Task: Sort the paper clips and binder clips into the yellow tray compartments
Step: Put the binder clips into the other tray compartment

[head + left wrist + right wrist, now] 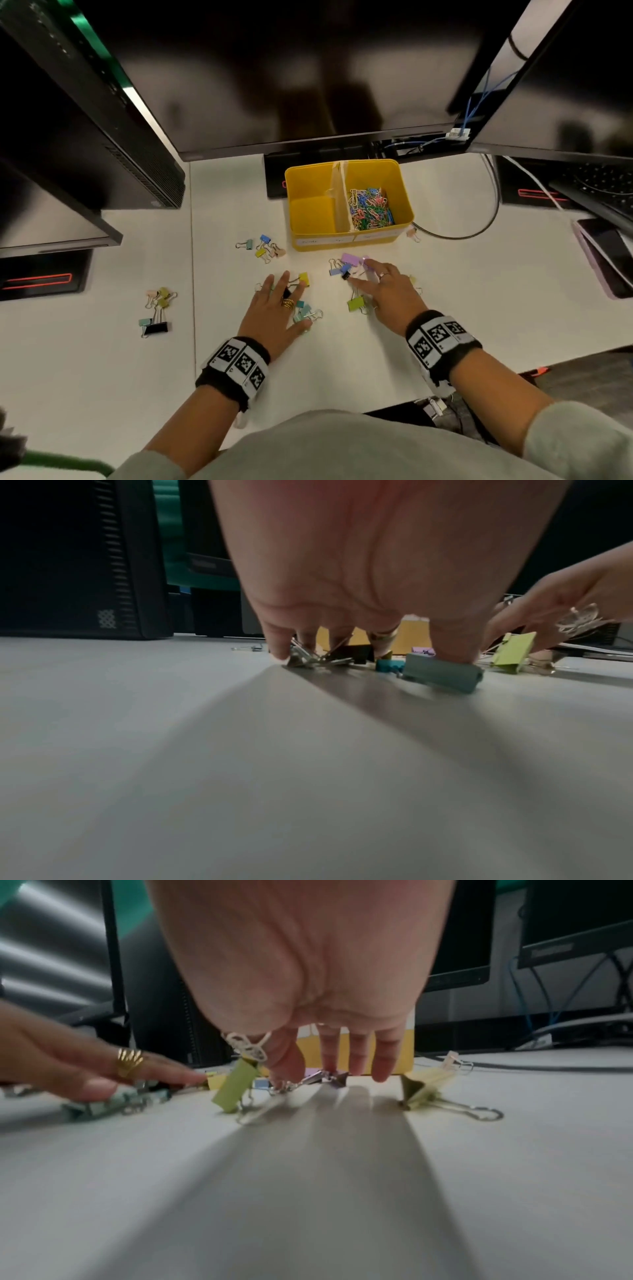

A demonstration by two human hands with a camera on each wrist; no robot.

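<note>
Coloured binder clips [305,313] lie scattered on the white bench [342,370]. Left hand [274,315], grip released, fingers spread flat, presses a cluster. Right hand [387,294], likewise released, touches clips at 1 o'clock. Yellow tray [346,202] at 12 o'clock: paper clips [370,207] in its right compartment.

Hidden, cropped and unreadable parts

Partly covered by the left hand [279,308]: teal binder clips [303,313] and a black clip [287,293] under the spread fingers. Half tucked beneath the right hand [383,291]: a green binder clip [356,303] and a pale yellow clip [412,280]. Too blurred to read: white labels [325,240] on the yellow tray [404,205] front. Too small to count: paper clips [369,208] heaped in the right compartment. Cut by the right edge: a dark phone [608,253]. Smeared with motion blur in both wrist views: the near bench [240,777].
</note>
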